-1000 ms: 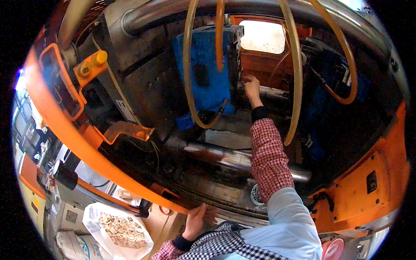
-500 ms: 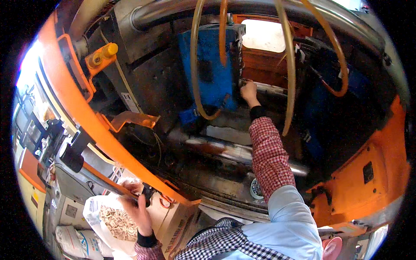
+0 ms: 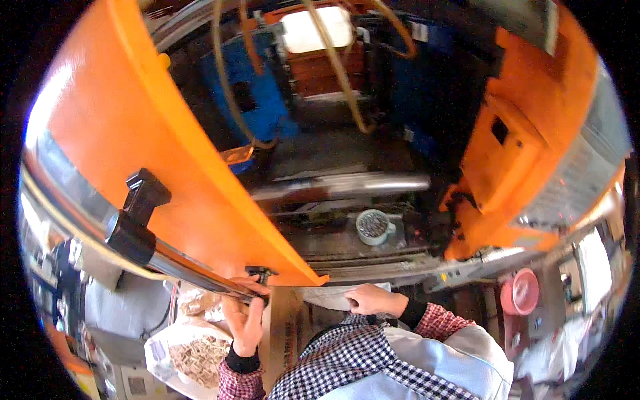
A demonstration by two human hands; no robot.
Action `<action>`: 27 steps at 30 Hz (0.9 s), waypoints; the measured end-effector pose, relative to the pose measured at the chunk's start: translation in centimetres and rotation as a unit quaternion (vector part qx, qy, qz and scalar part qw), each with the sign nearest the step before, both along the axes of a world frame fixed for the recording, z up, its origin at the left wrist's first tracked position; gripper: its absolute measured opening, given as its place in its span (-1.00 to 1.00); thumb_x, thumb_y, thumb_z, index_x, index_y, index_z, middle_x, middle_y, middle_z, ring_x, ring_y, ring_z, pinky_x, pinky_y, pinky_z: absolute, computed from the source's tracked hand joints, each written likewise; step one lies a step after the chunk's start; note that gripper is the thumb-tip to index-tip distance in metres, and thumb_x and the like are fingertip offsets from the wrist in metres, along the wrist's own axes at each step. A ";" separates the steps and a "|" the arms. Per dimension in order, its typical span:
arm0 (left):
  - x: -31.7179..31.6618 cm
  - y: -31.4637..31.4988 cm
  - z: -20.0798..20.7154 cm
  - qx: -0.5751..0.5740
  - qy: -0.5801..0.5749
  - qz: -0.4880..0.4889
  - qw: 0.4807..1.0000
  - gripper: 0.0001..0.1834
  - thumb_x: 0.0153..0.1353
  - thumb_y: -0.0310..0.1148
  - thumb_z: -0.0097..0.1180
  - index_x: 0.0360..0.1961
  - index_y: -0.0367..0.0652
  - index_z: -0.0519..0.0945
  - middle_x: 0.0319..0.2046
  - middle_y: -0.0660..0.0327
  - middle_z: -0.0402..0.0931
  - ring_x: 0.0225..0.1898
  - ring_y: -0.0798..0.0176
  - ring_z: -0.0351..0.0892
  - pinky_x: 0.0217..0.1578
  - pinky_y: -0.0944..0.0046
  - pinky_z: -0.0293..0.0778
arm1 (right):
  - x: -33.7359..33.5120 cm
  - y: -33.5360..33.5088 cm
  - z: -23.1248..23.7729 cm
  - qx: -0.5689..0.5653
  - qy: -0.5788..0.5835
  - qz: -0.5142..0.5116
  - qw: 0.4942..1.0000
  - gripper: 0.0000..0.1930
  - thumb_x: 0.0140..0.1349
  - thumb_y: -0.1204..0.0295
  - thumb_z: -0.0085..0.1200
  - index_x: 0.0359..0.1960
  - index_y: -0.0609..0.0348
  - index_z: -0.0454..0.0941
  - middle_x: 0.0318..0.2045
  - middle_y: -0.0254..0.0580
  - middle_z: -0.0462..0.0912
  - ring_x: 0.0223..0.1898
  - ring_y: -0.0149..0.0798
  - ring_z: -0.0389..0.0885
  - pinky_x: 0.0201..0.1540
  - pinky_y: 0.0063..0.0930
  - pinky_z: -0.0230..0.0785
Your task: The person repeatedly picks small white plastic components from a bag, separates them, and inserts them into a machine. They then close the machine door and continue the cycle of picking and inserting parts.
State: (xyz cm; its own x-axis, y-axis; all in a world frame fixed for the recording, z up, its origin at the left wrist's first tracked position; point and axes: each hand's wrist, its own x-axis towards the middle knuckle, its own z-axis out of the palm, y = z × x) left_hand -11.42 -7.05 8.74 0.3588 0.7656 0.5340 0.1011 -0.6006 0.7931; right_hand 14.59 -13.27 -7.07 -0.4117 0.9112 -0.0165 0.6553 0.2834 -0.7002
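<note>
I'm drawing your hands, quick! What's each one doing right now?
Left hand: looks closed around the lower end of the orange door's bar handle.
Right hand: curled closed, nothing seen in it.

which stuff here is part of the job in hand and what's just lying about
Likely part of the job:
- bar, with the left hand at its near end
- orange door that carries it
- blue blocks inside the machine

Seemingly lying about, touched by neither hand:
- cup of grey bits
- pink bowl
- white bag of beige pieces, though its role is unclear
</note>
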 end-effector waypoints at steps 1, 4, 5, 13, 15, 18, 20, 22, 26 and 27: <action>0.8 -1.0 0.7 -0.039 -0.015 -0.049 0.998 -0.74 0.13 -0.58 -0.05 -0.12 -0.28 0.32 -0.29 0.13 0.46 -0.18 0.24 0.44 0.05 0.17 0.25 | -0.2 -1.1 -1.3 -0.026 -0.001 -0.023 0.999 -0.81 -0.09 0.37 0.05 -0.55 0.24 0.37 -0.56 -0.03 0.50 -0.43 0.03 0.50 -0.38 -0.14 0.28; 2.6 -1.1 0.5 -0.074 0.064 -0.243 0.965 -0.63 0.11 -0.65 -0.05 -0.03 -0.31 0.24 -0.16 0.08 0.44 -0.02 0.18 0.39 0.05 0.14 0.25 | -0.7 -3.3 -5.6 0.014 0.008 -0.065 0.998 -0.83 -0.08 0.41 0.04 -0.54 0.25 0.37 -0.53 -0.01 0.49 -0.42 0.05 0.49 -0.38 -0.12 0.29; 3.9 -1.0 0.7 -0.080 0.077 -0.280 0.954 -0.65 0.12 -0.65 -0.05 -0.04 -0.31 0.25 -0.15 0.08 0.43 -0.01 0.18 0.37 0.04 0.15 0.25 | -0.9 -3.4 -6.6 0.017 -0.032 -0.078 0.996 -0.83 -0.06 0.40 0.01 -0.48 0.25 0.39 -0.48 0.04 0.51 -0.35 0.08 0.50 -0.32 -0.05 0.33; 17.2 -5.3 -0.6 -0.104 0.090 -0.470 0.872 -0.63 0.17 -0.61 -0.04 -0.01 -0.27 0.20 -0.24 0.20 0.32 -0.20 0.32 0.35 -0.08 0.34 0.29 | -3.1 -4.7 -16.6 0.156 0.158 -0.249 0.943 -0.77 -0.02 0.30 0.07 -0.43 0.24 0.55 -0.47 0.06 0.59 -0.39 0.06 0.58 -0.30 -0.08 0.41; 19.7 -6.3 -0.8 -0.061 0.095 -0.445 0.889 -0.64 0.17 -0.62 -0.05 -0.01 -0.26 0.20 -0.23 0.20 0.32 -0.19 0.33 0.35 -0.08 0.34 0.29 | -2.5 -5.6 -13.7 0.065 -0.026 -0.207 0.976 -0.76 -0.02 0.30 0.09 -0.40 0.23 0.54 -0.48 0.06 0.57 -0.41 0.04 0.57 -0.30 -0.12 0.42; 22.6 -8.0 0.2 -0.032 0.102 -0.438 0.892 -0.66 0.18 -0.62 -0.09 -0.02 -0.26 0.19 -0.24 0.20 0.31 -0.18 0.32 0.33 -0.06 0.34 0.29 | -2.1 -5.4 -18.0 0.213 -0.093 -0.222 0.947 -0.71 -0.04 0.25 0.15 -0.39 0.22 0.51 -0.45 0.06 0.55 -0.37 0.01 0.55 -0.31 -0.14 0.43; 24.9 -8.9 -0.4 -0.038 0.041 -0.453 0.890 -0.78 0.20 -0.55 -0.04 -0.17 -0.30 0.24 -0.35 0.12 0.36 -0.33 0.25 0.39 -0.26 0.30 0.36 | -0.9 -7.0 -14.1 0.101 -0.107 -0.245 0.958 -0.66 -0.03 0.27 0.17 -0.30 0.26 0.48 -0.28 0.10 0.53 -0.23 0.02 0.52 -0.21 -0.11 0.39; 26.9 -10.0 -0.4 -0.031 0.033 -0.479 0.877 -0.78 0.21 -0.55 -0.04 -0.16 -0.31 0.23 -0.35 0.12 0.35 -0.32 0.26 0.39 -0.24 0.32 0.34 | -0.2 -8.4 -11.5 0.011 -0.102 -0.262 0.960 -0.66 -0.03 0.29 0.17 -0.27 0.27 0.47 -0.21 0.10 0.52 -0.16 0.03 0.51 -0.16 -0.09 0.37; 28.9 -11.3 -0.3 -0.051 0.042 -0.493 0.868 -0.77 0.19 -0.59 -0.03 -0.17 -0.32 0.23 -0.32 0.13 0.36 -0.32 0.28 0.38 -0.20 0.33 0.33 | 1.3 -9.4 -11.0 -0.084 -0.094 -0.277 0.953 -0.71 0.00 0.31 0.14 -0.31 0.24 0.48 -0.25 0.02 0.55 -0.16 0.03 0.53 -0.18 -0.08 0.38; 28.9 -11.2 -0.8 -0.065 0.029 -0.496 0.865 -0.74 0.18 -0.61 -0.03 -0.14 -0.32 0.22 -0.28 0.15 0.36 -0.29 0.29 0.37 -0.18 0.32 0.32 | 1.5 -9.5 -11.2 -0.102 -0.094 -0.278 0.950 -0.72 0.01 0.31 0.13 -0.30 0.24 0.48 -0.25 -0.01 0.55 -0.16 0.04 0.53 -0.19 -0.08 0.38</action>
State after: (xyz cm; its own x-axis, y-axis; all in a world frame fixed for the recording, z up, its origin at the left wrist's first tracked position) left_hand 17.52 -18.24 7.97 0.8975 0.1172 0.4252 -0.3712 -0.3200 0.8717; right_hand 16.09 -22.78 -18.23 0.1612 0.9570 -0.2411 0.7834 -0.2727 -0.5585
